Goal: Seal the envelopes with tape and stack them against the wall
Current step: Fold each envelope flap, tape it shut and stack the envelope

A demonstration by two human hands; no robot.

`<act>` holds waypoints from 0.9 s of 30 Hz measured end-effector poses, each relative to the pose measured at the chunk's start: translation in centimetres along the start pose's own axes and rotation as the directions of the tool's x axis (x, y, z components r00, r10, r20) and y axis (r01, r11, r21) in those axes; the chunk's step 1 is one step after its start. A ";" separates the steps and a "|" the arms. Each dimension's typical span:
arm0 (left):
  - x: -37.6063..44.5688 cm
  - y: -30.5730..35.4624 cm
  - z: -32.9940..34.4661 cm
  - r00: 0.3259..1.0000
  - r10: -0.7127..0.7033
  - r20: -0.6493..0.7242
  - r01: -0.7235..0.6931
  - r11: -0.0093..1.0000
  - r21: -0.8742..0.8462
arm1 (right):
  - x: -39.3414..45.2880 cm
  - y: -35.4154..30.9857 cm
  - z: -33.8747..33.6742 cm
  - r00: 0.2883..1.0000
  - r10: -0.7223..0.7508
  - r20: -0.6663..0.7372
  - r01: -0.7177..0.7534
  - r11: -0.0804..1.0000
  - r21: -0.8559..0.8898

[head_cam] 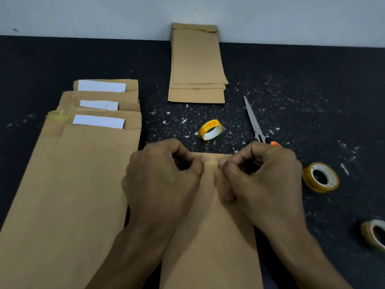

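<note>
The left hand (164, 174) is curling its fingers and pinching one end of a short strip of clear yellowish tape (211, 163). The right hand (264, 176) is curling the same way and pinching the other end. Both hands are holding the strip across the top flap of a long brown paper envelope (210, 236), which is lying flat on the dark speckled counter (83, 59) right in front of the person.

On the left, a pile of brown envelopes with white paper slips (89, 153) is lying spread out. Far back, a stack of brown envelopes (196, 65) is touching the pale wall (83, 15).

A thin, almost used-up tape ring with a yellow inside and red print (210, 130) is standing near the hands; the letters are too small to read. A pair of silver scissors with orange and black handles (255, 122) is lying beside it. A fat yellowish tape roll (320, 177) is sitting to the right, and another tape roll (374, 234) is peeking in at the edge.
</note>
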State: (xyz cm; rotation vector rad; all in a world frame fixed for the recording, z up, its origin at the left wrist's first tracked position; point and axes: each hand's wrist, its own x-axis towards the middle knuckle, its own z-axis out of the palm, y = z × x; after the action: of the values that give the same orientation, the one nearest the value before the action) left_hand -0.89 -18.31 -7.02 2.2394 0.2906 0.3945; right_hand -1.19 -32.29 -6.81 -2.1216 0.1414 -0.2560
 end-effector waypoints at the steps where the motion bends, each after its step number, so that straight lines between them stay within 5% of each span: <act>1: 0.0 0.1 0.0 1.000 0.003 0.001 -0.003 1.000 -0.002 | 0.0 0.0 0.0 1.000 -0.004 0.003 0.004 1.000 0.003; 13: 0.4 -0.6 -0.3 0.999 0.053 0.010 -0.054 0.998 0.033 | -0.4 0.1 0.6 0.991 -0.120 -0.054 0.115 0.990 -0.085; 27: 0.8 -1.0 -1.2 0.999 0.006 0.046 -0.006 1.000 -0.012 | 0.0 0.4 0.6 0.997 -0.064 -0.045 0.060 0.993 -0.099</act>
State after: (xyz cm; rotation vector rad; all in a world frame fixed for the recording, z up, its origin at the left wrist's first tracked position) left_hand -0.71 -16.58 -6.87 2.2355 0.2569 0.3465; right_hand -1.04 -31.97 -7.49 -2.2203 0.1186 -0.3438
